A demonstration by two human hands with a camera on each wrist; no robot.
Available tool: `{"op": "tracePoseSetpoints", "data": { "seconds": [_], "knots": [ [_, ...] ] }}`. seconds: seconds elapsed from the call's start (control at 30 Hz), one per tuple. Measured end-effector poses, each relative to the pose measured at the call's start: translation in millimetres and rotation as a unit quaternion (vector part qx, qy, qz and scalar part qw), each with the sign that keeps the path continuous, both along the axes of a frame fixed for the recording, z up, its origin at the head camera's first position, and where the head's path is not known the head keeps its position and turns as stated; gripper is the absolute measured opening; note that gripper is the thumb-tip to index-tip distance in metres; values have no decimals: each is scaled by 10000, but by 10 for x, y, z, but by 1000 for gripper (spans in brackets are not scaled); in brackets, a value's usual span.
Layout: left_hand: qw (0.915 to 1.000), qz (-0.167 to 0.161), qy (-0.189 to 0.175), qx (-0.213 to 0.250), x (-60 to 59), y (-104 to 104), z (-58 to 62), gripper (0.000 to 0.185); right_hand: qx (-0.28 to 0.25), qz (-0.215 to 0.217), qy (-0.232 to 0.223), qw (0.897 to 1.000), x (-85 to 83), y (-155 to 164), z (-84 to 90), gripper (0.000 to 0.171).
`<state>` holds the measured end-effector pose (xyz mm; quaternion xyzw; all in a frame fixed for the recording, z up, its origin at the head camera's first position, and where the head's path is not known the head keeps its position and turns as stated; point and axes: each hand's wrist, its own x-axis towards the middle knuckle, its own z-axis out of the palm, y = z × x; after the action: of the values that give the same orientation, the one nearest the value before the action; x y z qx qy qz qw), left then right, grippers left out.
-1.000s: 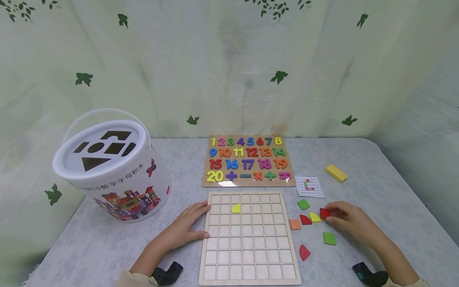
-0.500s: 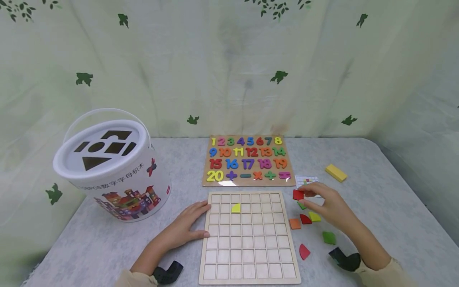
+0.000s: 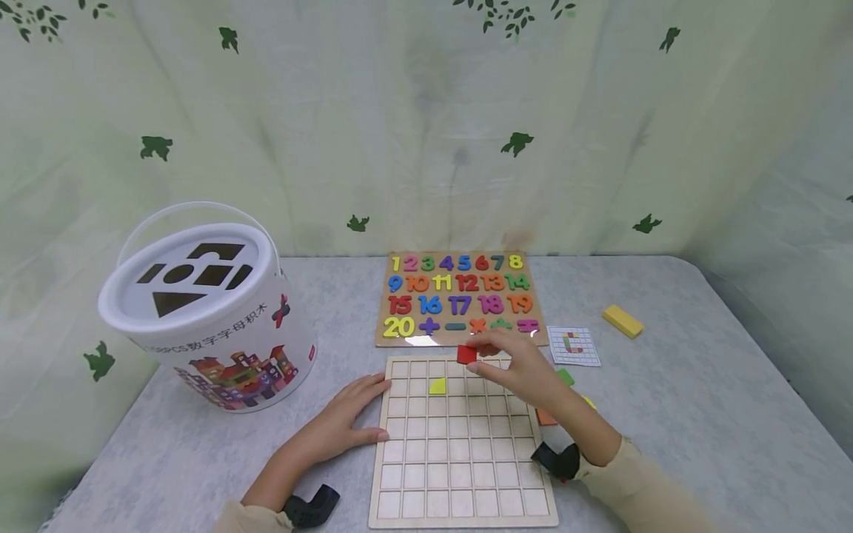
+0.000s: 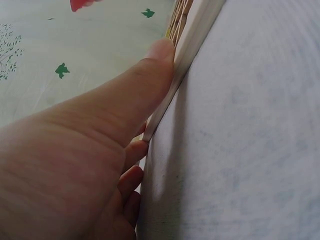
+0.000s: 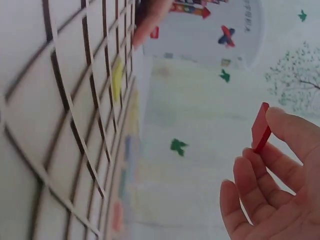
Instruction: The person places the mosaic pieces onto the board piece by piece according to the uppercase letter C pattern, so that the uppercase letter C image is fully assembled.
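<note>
Between thumb and fingertips my right hand [image 3: 516,363] pinches a red square tile [image 3: 466,354], held above the far part of the wooden grid board [image 3: 460,474]. In the right wrist view the red tile [image 5: 261,127] appears nearly edge-on, apart from the board. A yellow quarter-circle tile [image 3: 437,386] lies in a cell of the second row. My left hand [image 3: 340,426] rests at the board's left edge, its fingers fairly straight; in the left wrist view its thumb [image 4: 161,52] touches the rim.
A number puzzle board [image 3: 460,300] lies behind the grid. To the right are a pattern card [image 3: 574,346], a green tile [image 3: 565,377], an orange tile [image 3: 546,417] and a yellow block [image 3: 623,321]. A white bucket [image 3: 213,318] stands left. My right forearm hides other tiles.
My right hand has carried the red square tile leftward from the loose tiles, past the pattern card, to above the grid board. The left hand stays at the board's edge.
</note>
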<state>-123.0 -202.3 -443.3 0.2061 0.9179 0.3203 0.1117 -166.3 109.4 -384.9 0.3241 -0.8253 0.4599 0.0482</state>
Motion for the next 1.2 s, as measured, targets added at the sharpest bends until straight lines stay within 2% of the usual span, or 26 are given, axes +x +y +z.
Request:
{"op": "tracePoseSetpoints", "data": {
  "seconds": [0.17,0.43,0.63,1.0,1.2],
  "knots": [
    [10000,-37,33,3,-3,-4,-4,80,-36,109,-322,9994,-35,-168,-200,25],
    [10000,-46,74,-4,-7,-5,-6,80,753,-94,-1099,9910,-86,-182,-485,23],
    [9999,-41,103,-12,-8,-5,-7,81,1129,-16,-1099,9875,-96,-161,-518,24],
    [9999,-56,122,45,-6,-7,-6,80,1224,87,-862,9887,-84,-167,-538,19],
    [10000,-17,75,56,-8,1,-4,81,1364,151,-970,9858,-92,-153,-523,22]
  ]
}}
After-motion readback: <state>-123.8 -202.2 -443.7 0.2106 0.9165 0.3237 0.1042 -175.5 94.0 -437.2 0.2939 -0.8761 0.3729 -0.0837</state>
